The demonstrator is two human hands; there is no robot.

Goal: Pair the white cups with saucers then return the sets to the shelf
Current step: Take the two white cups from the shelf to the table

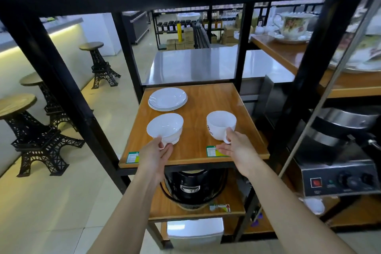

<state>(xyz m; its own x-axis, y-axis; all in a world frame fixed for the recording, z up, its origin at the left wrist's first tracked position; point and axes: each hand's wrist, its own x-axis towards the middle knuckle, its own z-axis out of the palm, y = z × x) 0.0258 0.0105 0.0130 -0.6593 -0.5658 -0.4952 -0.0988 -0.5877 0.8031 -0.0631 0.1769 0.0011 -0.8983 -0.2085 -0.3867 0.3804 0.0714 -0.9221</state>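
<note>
Two white cups are on the wooden shelf (198,150). The left cup (166,127) is tilted toward me, and my left hand (157,156) pinches its handle at the near side. The right cup (220,125) stands upright with a printed mark on its side; my right hand (235,148) grips its handle. A stack of white saucers (168,99) lies at the shelf's back left, apart from both cups.
Black metal uprights frame the shelf on both sides. A black cooker (193,185) sits on the shelf below. A steel appliance with knobs (342,171) stands to the right. Tower-shaped stools (37,134) stand on the floor at left. A flowered cup (292,24) sits on the right-hand shelf.
</note>
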